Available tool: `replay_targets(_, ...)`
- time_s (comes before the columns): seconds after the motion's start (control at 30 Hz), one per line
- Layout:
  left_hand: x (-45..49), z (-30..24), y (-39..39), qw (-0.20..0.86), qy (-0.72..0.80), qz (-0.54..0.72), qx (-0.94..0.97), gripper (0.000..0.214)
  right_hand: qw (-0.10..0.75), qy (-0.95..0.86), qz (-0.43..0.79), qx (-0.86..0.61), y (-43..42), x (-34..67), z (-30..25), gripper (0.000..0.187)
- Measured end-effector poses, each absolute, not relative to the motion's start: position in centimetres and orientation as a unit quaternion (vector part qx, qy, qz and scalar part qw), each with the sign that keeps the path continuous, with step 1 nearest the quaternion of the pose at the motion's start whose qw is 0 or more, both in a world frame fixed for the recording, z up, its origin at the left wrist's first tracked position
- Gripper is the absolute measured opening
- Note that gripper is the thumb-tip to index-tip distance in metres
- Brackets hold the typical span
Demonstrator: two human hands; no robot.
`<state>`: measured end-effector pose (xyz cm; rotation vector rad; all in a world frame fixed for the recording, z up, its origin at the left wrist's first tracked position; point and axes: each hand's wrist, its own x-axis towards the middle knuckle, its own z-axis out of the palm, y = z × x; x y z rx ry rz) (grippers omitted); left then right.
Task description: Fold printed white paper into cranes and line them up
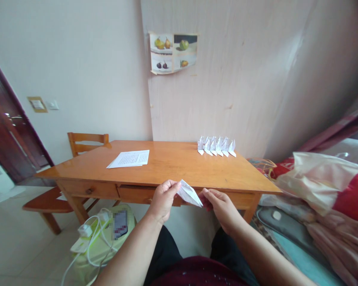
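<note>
Our left hand (166,198) pinches a folded paper piece (189,193) by one end, before the wooden table (170,165). Our right hand (217,203) curls beside its pointed tip; we cannot tell whether it grips. Table left, printed sheets (129,158) lie; table right, folded paper figures (218,147) stand.

Below the left hand (164,200), I make out dark trousers (164,254) remotely and, farther down, a maroon top (197,274) with pale specks.

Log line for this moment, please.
left hand: pinching folded paper | right hand: near its lower tip | paper figures: row on table
</note>
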<state>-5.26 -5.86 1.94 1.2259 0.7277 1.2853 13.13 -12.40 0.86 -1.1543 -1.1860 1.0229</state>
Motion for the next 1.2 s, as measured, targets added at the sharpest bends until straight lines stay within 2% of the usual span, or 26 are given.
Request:
replay_targets(0.13,-3.7,2.6,-2.7,0.565,0.307,0.575,0.506,0.03,0.575,-0.485,0.405,-0.52,-10.9,14.3,1.4,0.046)
replay_targets(0.3,-1.6,3.3,2.2,0.558,0.31,0.597,0.486,0.034,0.533,-0.517,0.382,-0.549,-7.8,17.1,2.7,0.046)
replay_targets(0.47,0.0,3.7,8.4,0.548,0.333,0.616,0.458,0.035,0.605,-0.439,0.357,-0.56,-3.4,20.4,4.4,0.039)
replay_targets(0.7,3.0,2.6,15.2,0.535,0.376,0.583,0.482,0.029,0.544,-0.455,0.401,-0.58,1.0,21.7,2.3,0.03)
replay_targets(0.8,4.3,2.0,16.9,0.536,0.39,0.547,0.512,0.024,0.543,-0.447,0.413,-0.578,3.1,22.5,1.5,0.027)
replay_targets(0.9,5.3,1.5,18.1,0.537,0.393,0.517,0.538,0.031,0.547,-0.433,0.428,-0.575,5.6,23.9,1.4,0.025)
replay_targets(0.97,5.8,1.1,18.6,0.534,0.394,0.513,0.545,0.025,0.552,-0.418,0.439,-0.572,7.3,24.9,1.5,0.025)
replay_targets(1.2,5.9,0.3,18.9,0.519,0.382,0.539,0.542,0.032,0.58,-0.374,0.484,-0.539,12.7,25.5,1.1,0.036)
